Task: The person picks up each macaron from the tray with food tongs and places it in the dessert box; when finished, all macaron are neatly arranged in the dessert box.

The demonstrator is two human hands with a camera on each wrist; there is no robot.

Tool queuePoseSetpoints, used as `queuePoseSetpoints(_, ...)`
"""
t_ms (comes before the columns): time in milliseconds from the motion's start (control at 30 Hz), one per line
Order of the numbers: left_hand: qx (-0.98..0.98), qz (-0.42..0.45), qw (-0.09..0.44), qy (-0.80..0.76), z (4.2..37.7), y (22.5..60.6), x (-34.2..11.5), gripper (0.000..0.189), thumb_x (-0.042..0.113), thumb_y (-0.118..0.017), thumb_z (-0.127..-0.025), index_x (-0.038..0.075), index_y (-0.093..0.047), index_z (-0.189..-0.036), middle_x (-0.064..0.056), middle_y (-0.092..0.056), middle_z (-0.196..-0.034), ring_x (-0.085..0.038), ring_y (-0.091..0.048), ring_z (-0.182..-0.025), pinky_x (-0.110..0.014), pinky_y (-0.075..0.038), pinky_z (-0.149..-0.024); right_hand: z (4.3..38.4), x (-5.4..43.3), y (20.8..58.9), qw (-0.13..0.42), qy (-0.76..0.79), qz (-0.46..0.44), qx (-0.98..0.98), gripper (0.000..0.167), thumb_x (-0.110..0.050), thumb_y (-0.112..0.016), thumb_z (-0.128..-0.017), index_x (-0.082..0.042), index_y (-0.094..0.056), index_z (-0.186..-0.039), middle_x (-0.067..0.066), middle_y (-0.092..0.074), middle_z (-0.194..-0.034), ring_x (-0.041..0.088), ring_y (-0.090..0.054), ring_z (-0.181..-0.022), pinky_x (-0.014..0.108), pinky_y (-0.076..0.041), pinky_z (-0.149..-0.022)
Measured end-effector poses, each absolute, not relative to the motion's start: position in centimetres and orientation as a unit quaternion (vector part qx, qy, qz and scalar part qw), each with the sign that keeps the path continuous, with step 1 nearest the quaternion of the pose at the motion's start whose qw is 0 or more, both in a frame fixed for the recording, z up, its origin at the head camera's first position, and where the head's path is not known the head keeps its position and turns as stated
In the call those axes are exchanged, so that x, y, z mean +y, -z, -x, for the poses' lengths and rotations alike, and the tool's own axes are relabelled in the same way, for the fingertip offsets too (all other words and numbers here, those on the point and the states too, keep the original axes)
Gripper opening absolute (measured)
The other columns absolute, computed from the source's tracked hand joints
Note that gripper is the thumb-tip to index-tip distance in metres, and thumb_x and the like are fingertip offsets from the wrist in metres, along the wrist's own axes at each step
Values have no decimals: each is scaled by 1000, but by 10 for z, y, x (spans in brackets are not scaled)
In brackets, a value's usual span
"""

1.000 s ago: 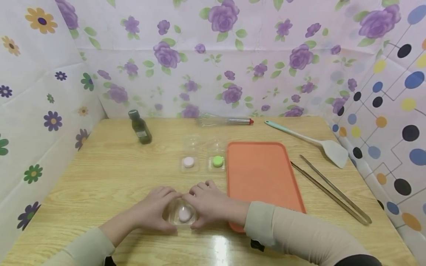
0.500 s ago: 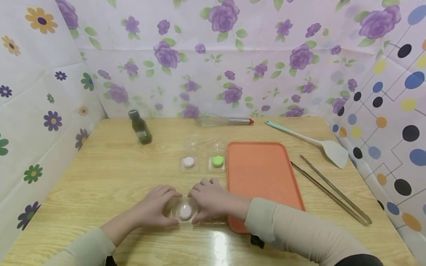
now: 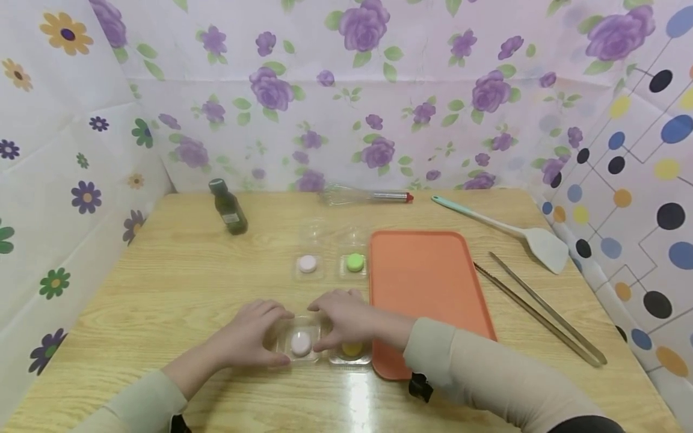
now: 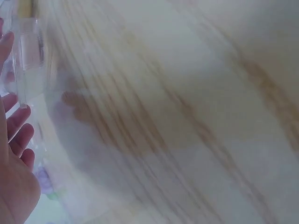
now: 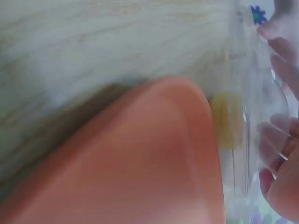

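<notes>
A small clear plastic clamshell box with a pale pink macaron inside lies between the hands at the table's front, its domed lid down. My left hand holds its left side, thumb at the front corner and fingers at the back. My right hand sits at its right edge with fingers spread and loosely bent; whether the thumb touches the box is unclear. Under the right hand lies a second clear box with a yellow macaron, partly hidden by the hand.
Behind are two opened clear boxes with a pink macaron and a green macaron. An orange tray lies right, then metal tongs and a spatula. A whisk and dark bottle stand farther back.
My right hand has shifted slightly right and away from the pink macaron's box, so the yellow macaron's box shows more. The left hand has stayed nearly still.
</notes>
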State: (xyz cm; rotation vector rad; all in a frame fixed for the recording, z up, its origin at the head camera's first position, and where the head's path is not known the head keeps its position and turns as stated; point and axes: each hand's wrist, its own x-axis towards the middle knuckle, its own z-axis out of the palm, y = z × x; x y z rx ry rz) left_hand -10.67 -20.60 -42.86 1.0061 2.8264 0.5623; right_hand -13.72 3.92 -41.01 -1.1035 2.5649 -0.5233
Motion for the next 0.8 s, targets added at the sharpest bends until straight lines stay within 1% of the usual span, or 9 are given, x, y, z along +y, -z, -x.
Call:
queuePoseSetpoints(100,925,-329,36,-189,111,426,-206,77,57,-76,-64,11,-56,-123,-3,-55,-119,-24,-48,-111,-51,-35,-97,146,51,410,167,239,374,881,70,-46,-74,-76,-9,-51,-131,3,-56,-127,21,-50,-115,36,-40,-96)
queuePoseSetpoints(200,924,-326,33,-195,119,421,-205,78,56,-76,-66,8,-54,-125,-6,-55,-122,-27,-47,-114,-52,-34,-98,155,65,411,187,291,350,871,69,-40,-74,-78,-7,-49,-132,5,-54,-129,22,-52,-113,32,-43,-94)
queuePoseSetpoints(367,926,-310,49,-211,138,409,-199,79,51,-76,-69,6,-51,-129,-11,-53,-129,-30,-45,-118,-53,-31,-100,169,86,410,203,351,315,858,68,-33,-73,-80,-4,-46,-134,9,-52,-129,26,-51,-112,36,-43,-93)
queuePoseSetpoints(467,926,-301,57,-221,152,403,-194,81,47,-77,-70,5,-48,-132,-12,-51,-132,-33,-43,-122,-56,-28,-102,176,97,409,198,373,304,854,67,-32,-73,-81,-3,-45,-134,10,-51,-129,29,-51,-111,37,-43,-92)
queuePoseSetpoints(533,926,-297,61,-224,163,399,-190,82,46,-77,-70,5,-46,-134,-13,-49,-134,-34,-42,-124,-57,-27,-103,181,104,408,192,378,298,855,66,-31,-73,-81,-4,-45,-135,9,-52,-129,28,-51,-110,36,-43,-90)
queuePoseSetpoints(600,925,-297,62,-227,175,397,-186,83,45,-77,-71,8,-44,-137,-12,-48,-136,-33,-41,-125,-57,-25,-104,187,111,407,181,378,291,860,65,-31,-72,-82,-4,-45,-135,9,-53,-127,27,-52,-107,36,-44,-88)
queuePoseSetpoints(733,928,-292,60,-224,197,393,-176,82,44,-76,-73,8,-42,-139,-11,-47,-138,-33,-40,-126,-54,-24,-106,201,122,407,158,378,267,872,66,-28,-72,-82,-5,-44,-137,10,-55,-124,23,-52,-105,37,-46,-86)
queuePoseSetpoints(800,932,-287,60,-214,207,392,-170,81,44,-75,-75,8,-42,-139,-10,-46,-138,-33,-39,-126,-54,-24,-106,208,127,408,152,381,256,875,67,-29,-72,-83,-6,-42,-138,11,-54,-126,24,-52,-106,39,-46,-86)
